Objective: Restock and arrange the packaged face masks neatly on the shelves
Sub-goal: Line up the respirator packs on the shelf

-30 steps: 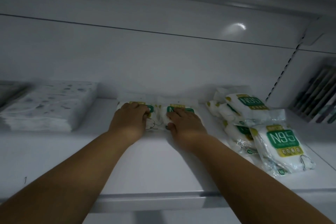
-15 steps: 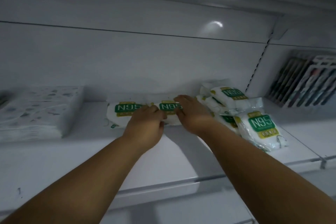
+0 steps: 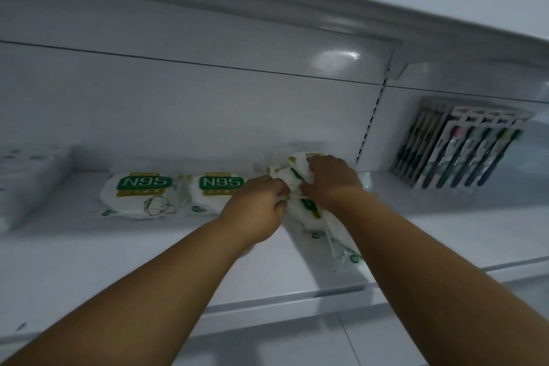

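Two white N95 mask packs with green labels lie side by side on the white shelf [image 3: 124, 258]: the left pack [image 3: 139, 194] and the right pack [image 3: 215, 192]. To their right is a loose pile of mask packs [image 3: 303, 205]. My left hand [image 3: 257, 211] grips the pile's left side with curled fingers. On top of the pile rests my right hand [image 3: 331, 180], fingers closed on the packs. Much of the pile is hidden by both hands.
A stack of patterned white packages [image 3: 26, 178] sits at the shelf's far left. Boxed toothbrushes [image 3: 457, 151] stand on the neighbouring shelf section to the right, past a slotted upright [image 3: 371, 119]. Another shelf [image 3: 267, 0] hangs overhead.
Both hands left the two flat packs and moved right onto the pile. The two packs now lie uncovered side by side.
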`<act>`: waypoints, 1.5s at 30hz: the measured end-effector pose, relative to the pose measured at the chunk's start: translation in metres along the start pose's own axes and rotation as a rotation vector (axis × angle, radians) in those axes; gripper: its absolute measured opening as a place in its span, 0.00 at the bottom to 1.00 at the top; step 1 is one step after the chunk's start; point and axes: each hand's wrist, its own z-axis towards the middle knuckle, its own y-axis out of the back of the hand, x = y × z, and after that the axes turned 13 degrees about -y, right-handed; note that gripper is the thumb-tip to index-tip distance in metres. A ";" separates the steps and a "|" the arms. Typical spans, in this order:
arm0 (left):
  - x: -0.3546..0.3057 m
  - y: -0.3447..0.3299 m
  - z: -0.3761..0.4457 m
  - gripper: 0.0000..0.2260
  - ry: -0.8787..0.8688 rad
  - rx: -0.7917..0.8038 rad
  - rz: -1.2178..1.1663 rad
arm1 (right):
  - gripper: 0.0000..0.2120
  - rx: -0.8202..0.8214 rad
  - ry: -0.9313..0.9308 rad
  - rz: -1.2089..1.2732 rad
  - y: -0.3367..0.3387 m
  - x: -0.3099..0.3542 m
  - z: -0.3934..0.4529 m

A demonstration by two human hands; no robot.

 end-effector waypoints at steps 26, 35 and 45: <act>-0.001 0.052 -0.037 0.13 0.658 -0.717 -0.920 | 0.20 0.086 0.173 0.998 -0.002 0.029 -0.040; 0.051 0.132 -0.146 0.08 0.692 -0.610 -0.963 | 0.15 0.011 0.161 1.087 -0.016 0.141 -0.110; 0.099 0.177 -0.189 0.06 0.758 -0.529 -0.716 | 0.08 0.430 -0.037 1.317 -0.037 0.186 -0.145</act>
